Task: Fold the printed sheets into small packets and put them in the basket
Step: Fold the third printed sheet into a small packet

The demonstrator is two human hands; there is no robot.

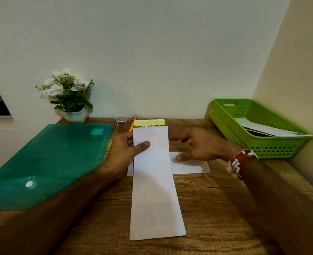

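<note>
Folded sheet point(154, 181): long strip, mid-bench. Left hand point(126, 151): pinched its left edge, thumb on top. Right hand point(198, 146): fingers loosely spread, holding nothing, just beside. Basket point(225, 124): right rear corner.

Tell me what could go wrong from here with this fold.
1. Only the left hand pinches the long folded sheet, near its far end. The right hand looks off it, so the near end may swing and the next crease go crooked.
2. A second white sheet lies partly under it and could get dragged or folded in.
</note>
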